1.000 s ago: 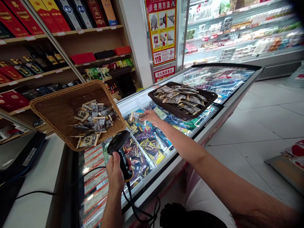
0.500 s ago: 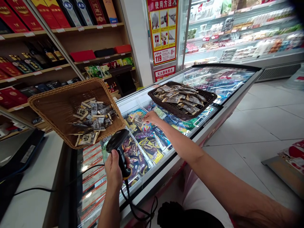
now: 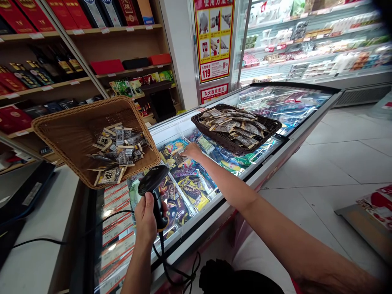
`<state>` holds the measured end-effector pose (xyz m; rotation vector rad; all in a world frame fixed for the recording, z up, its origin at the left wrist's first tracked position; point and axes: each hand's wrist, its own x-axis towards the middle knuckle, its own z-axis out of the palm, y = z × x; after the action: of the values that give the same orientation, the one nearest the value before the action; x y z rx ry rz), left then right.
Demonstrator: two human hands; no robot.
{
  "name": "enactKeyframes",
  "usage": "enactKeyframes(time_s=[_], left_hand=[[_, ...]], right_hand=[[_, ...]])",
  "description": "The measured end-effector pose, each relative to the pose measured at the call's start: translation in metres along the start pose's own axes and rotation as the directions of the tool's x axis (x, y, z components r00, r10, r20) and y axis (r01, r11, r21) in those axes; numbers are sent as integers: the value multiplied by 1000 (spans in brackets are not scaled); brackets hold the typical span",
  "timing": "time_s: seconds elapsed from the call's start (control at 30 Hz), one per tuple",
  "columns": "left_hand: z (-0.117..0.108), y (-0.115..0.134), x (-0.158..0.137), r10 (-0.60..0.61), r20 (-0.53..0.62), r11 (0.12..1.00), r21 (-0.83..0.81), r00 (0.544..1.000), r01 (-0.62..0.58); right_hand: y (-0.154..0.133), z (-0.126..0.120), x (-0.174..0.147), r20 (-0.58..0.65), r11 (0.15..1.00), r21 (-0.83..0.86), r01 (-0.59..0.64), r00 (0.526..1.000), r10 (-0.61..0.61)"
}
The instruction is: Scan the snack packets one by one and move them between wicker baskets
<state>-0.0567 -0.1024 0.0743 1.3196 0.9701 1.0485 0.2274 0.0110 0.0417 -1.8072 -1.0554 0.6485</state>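
My left hand [image 3: 148, 216] is wrapped round the handle of a black barcode scanner [image 3: 154, 181], its cable hanging below. Over the freezer's glass, my right hand [image 3: 192, 151] pinches a small snack packet [image 3: 180, 158] by its edge. To the left, a tan wicker basket [image 3: 61, 143] stands tilted with several similar packets [image 3: 124, 147] lying inside. Beyond my right hand, a dark brown wicker basket [image 3: 220, 140] holds a heap of packets [image 3: 235, 122] and rests on the freezer top.
The chest freezer [image 3: 211, 208] holds colourful frozen packs under its glass. Price labels [image 3: 118, 232] line its near left end. A white counter [image 3: 58, 212] is at left, shelves of bottles and boxes behind. On the tiled floor [image 3: 324, 163] at right sits a red-and-white package [image 3: 378, 204].
My right hand has shifted slightly left and up with the packet, which is now turned and appears darker. My left hand still holds the scanner; the view has tilted slightly.
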Motion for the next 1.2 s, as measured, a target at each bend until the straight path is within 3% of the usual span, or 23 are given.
enactKeyframes(time_s=[0.1,0.2,0.37,0.5,0.67,0.9,1.07,1.2], left_hand=[[-2,-4,1,1,14,999,40,1000,-2],[-5,-7,3,-8,23,999,50,1000,6],[-4,-8,2,-11,40,997,82,999,8],[0,-6,-2,16,36,995,101,999,-19],[0,-5,-3,82,67,987,131,994,-90],[-5,-9,-1,101,102,975,186,990,-119],[-9,-13,2,38,107,988,146,994,-54],[-8,-13,1,-2,44,995,103,999,-3]], right_hand=[[-10,1,-5,10,982,137,-131,991,131],[-19,-5,-15,71,903,376,-208,978,196],[-33,-10,-34,110,801,578,-155,988,112],[-41,-3,-45,109,821,570,-34,993,-35],[-42,5,-49,66,849,526,48,993,-97],[-37,6,-48,31,846,529,63,995,-93],[-36,9,-42,19,829,557,42,998,-64],[-39,-12,-22,-65,822,569,31,998,7]])
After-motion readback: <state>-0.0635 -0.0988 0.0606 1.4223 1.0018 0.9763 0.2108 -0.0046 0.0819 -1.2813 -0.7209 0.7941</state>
